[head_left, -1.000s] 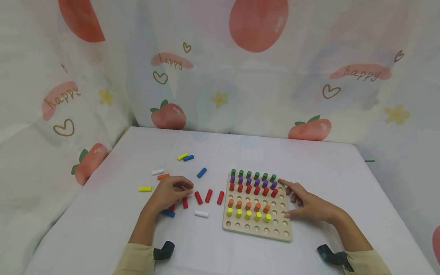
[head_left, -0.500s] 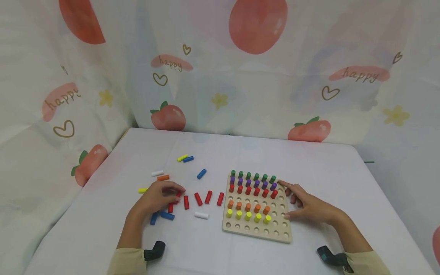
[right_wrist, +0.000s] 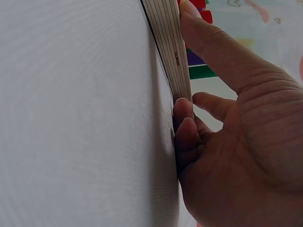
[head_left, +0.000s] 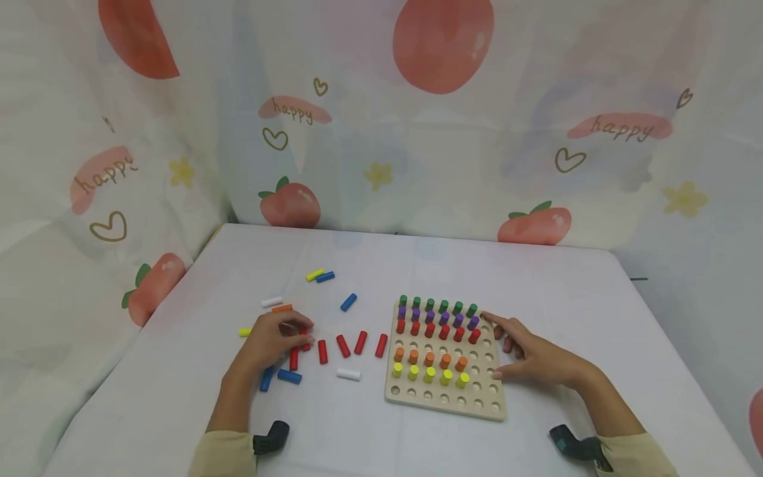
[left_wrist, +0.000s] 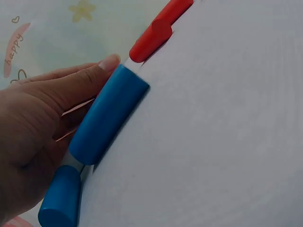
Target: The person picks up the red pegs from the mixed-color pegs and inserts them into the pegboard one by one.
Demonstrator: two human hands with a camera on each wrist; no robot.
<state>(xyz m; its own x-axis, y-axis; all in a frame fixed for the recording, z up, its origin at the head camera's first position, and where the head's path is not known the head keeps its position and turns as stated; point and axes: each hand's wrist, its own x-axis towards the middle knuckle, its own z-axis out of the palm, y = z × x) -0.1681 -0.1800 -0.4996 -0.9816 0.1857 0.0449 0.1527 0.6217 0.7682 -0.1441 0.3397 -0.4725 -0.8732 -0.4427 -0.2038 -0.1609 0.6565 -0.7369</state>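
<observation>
In the head view my left hand (head_left: pixel 271 341) pinches a red peg (head_left: pixel 304 340) between thumb and index finger, low over the table. Another red peg (head_left: pixel 294 358) lies just below it, and two blue pegs (head_left: pixel 289 376) are beside the wrist. In the left wrist view a blue peg (left_wrist: pixel 110 113) partly covers the fingers. My right hand (head_left: pixel 536 354) holds the right edge of a wooden pegboard (head_left: pixel 487 394), thumb on top and index finger at the far corner. Its lower fingers curl against the board's layered edge (right_wrist: pixel 168 42). Green, purple, red, orange and yellow pegs stand in rows.
Several loose red pegs (head_left: pixel 360 342) lie between the left hand and the board, with a white peg (head_left: pixel 348 374) in front. Farther back are a yellow peg (head_left: pixel 314 275) and blue pegs (head_left: pixel 348 302). A white peg (head_left: pixel 272 302) and an orange peg (head_left: pixel 283 308) lie behind the left hand.
My left hand has moved left and back toward me, uncovering blue pegs, and has taken a red peg between its fingertips. The right hand stays on the board.
</observation>
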